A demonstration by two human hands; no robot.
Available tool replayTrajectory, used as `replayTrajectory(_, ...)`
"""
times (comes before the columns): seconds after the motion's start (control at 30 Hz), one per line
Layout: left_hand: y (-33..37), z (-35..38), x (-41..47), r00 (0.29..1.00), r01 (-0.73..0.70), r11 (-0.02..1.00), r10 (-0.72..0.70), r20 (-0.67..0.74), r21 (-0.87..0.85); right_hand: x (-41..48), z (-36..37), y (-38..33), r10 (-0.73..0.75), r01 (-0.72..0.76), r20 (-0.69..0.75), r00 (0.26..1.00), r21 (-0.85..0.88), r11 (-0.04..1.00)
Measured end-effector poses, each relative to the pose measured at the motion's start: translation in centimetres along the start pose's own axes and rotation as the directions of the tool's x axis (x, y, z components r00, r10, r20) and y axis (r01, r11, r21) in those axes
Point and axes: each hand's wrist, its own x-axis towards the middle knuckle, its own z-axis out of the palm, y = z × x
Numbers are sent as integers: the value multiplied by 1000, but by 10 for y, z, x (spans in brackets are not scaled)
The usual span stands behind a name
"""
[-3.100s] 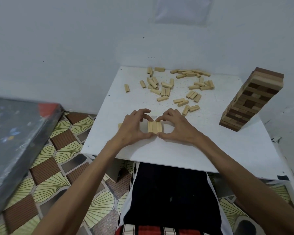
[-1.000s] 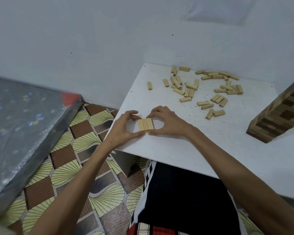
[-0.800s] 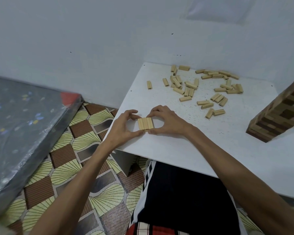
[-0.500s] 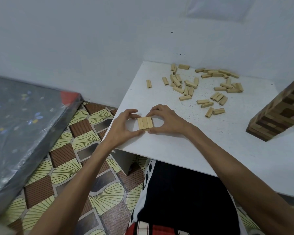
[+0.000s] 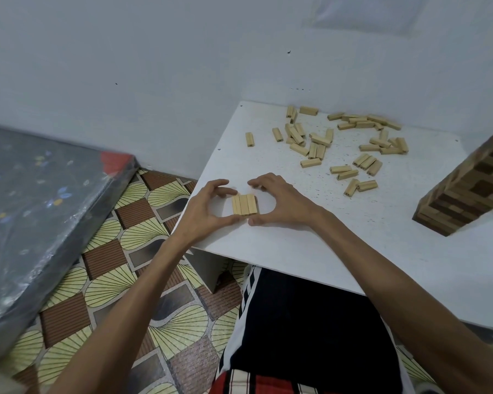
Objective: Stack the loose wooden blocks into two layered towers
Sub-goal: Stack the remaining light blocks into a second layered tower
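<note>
Left hand and right hand cup a row of three blocks near the table's left front edge. Fingers are curled, thumbs at its near ends and fingertips at the far ends, pinching it square. Risk: an uneven squeeze splays the row and later layers would lean. The edge is close too. Beyond, loose blocks lie scattered, well apart. Far right stands a dark tower, which a reaching right arm could clip.

White speckled counter against pale wall. Left: dark plastic-wrapped slab, red corner, lying on floor. Floor patterned with yellow fans and brown ribbed squares.
</note>
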Motion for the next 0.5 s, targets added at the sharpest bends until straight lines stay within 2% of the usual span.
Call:
replayTrajectory(0.2,-1,-1,-3,1000,-21,998,20,8,57,-14,4,11,-3,4,-82,997,17,1000)
replayTrajectory(0.5,0,0,-3,999,-29,998,30,-12,50,-16,8,13,-21,22,-106,994,16,1000)
